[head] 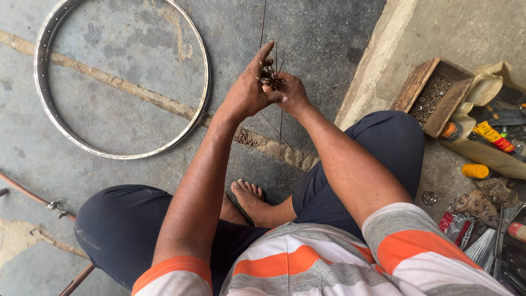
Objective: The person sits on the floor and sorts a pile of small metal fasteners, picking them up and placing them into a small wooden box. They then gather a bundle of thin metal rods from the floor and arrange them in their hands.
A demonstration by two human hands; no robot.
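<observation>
Concrete floor (126, 115) lying below, both hands' fingers (267, 53) are clamping upright spokes (272, 78), rim (203, 87) lying left of them.

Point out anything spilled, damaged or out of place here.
A small heap of dark metal bits lies loose on the concrete floor, below the hands, outside the wooden box. The floor is cracked and patched. The left hand and right hand grip a spoke bundle.

Far right: yellow-red labelled tube (494, 137), red-white packet (446, 222) among clutter.
</observation>
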